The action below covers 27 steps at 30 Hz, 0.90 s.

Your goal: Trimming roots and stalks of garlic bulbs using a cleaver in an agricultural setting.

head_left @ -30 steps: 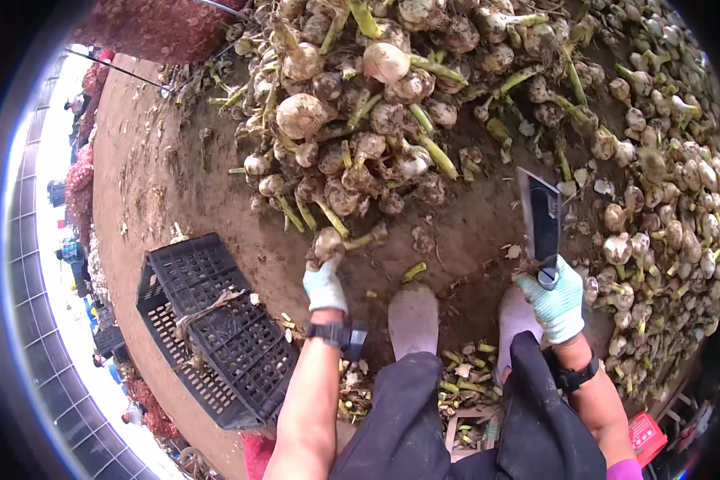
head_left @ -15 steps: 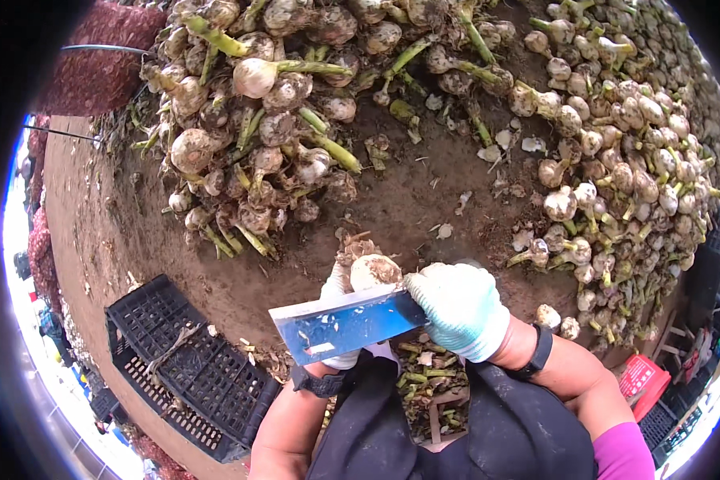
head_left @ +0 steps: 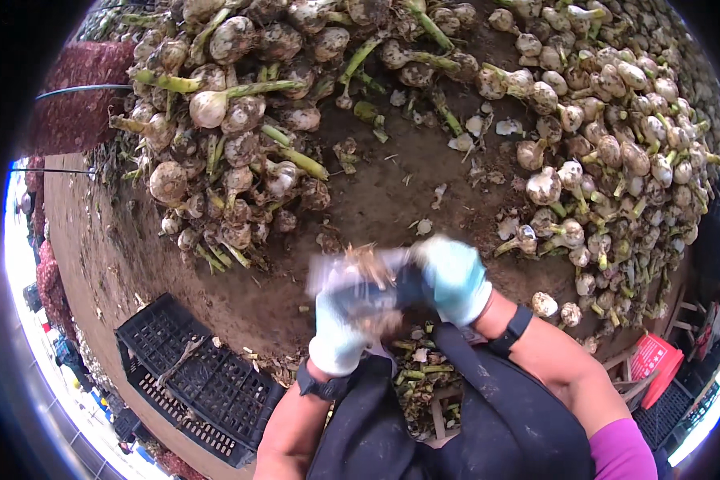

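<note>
Both hands wear pale white-blue gloves and sit close together in front of my lap. My right hand [head_left: 456, 280] is closed round the dark handle of a broad-bladed cleaver [head_left: 408, 286], whose blade is smeared by motion. My left hand [head_left: 336, 336] is closed round a garlic bulb; its brown roots [head_left: 370, 264] show as a blur around the blade, and the rest is hard to make out. Cut green stalk pieces [head_left: 424, 372] lie below, between my knees.
A large heap of garlic with stalks [head_left: 240, 120] spreads ahead on the left. Another garlic pile [head_left: 608, 160] fills the right. A black plastic crate [head_left: 196, 376] stands at lower left, a red container [head_left: 656, 368] at lower right. A red mesh sack [head_left: 80, 96] lies far left.
The cleaver has moved up from beside the bulb and now blurs across it. My left hand shows more fully, and my right hand is slightly higher. The view has shifted a little.
</note>
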### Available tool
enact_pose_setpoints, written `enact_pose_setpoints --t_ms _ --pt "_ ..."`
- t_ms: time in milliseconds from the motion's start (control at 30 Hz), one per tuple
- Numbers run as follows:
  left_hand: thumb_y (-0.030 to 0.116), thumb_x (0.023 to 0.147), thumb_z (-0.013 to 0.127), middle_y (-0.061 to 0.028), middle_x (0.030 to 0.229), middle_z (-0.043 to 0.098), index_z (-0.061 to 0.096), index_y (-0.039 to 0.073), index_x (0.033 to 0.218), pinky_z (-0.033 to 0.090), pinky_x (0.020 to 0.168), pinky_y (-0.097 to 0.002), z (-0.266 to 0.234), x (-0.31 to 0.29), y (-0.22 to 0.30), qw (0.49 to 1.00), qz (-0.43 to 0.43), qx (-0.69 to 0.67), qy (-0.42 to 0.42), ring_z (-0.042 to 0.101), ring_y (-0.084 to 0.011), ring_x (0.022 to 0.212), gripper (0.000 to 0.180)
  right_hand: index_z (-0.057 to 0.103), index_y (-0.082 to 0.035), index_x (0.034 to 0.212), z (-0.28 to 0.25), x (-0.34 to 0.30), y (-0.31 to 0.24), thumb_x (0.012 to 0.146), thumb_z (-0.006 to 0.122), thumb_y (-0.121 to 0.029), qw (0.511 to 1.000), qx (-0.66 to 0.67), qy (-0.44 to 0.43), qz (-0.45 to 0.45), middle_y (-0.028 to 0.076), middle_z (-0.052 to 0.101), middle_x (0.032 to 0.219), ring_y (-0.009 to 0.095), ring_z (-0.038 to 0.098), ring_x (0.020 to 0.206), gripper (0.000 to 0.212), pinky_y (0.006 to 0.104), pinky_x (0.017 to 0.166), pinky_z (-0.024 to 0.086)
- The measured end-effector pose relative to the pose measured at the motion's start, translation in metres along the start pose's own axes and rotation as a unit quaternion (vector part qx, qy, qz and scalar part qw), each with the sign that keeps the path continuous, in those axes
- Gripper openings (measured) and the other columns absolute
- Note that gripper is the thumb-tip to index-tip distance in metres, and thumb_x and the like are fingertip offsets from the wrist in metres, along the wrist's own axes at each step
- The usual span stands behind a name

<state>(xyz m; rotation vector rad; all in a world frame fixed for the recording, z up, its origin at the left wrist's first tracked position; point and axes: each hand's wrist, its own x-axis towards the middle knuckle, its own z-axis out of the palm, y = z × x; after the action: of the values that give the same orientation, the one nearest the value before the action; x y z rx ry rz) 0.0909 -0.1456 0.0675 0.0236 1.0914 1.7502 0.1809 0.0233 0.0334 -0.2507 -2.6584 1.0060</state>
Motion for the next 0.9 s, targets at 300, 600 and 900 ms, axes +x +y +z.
enact_pose_setpoints --t_ms 300,600,900 --pt "0.017 0.065 0.078 -0.0071 0.115 0.052 0.033 0.008 0.129 0.045 0.088 -0.0331 0.022 0.032 -0.009 0.973 0.098 0.202 0.047 0.052 -0.0179 0.103 0.079 0.062 0.001 0.097 -0.049 0.024 -0.008 0.072 0.072 -0.016 0.708 0.516 -0.118 0.468 0.006 0.064 0.086 0.011 0.06 0.077 0.032 0.0241 0.068 0.049" --pt "0.003 0.076 0.058 -0.011 0.101 0.057 0.043 -0.002 0.119 0.049 0.076 -0.0264 -0.011 0.018 -0.004 0.985 -0.061 -0.153 0.043 0.059 -0.0163 0.085 0.046 0.061 -0.004 0.095 -0.05 0.023 -0.021 0.066 0.077 -0.019 0.9 0.364 -0.127 0.204 0.008 0.065 0.091 0.017 0.063 0.08 0.036 0.0281 0.072 0.049" --pt "-0.005 0.078 0.057 -0.005 0.086 0.059 0.053 -0.002 0.107 0.047 0.058 -0.0237 0.017 0.013 0.017 0.979 -0.01 0.168 0.112 0.056 -0.012 0.068 0.029 0.059 -0.006 0.091 -0.017 -0.003 0.016 0.065 0.056 -0.007 0.987 0.06 -0.119 0.087 0.016 0.061 0.083 0.035 0.059 0.069 0.026 0.0402 0.06 0.049"
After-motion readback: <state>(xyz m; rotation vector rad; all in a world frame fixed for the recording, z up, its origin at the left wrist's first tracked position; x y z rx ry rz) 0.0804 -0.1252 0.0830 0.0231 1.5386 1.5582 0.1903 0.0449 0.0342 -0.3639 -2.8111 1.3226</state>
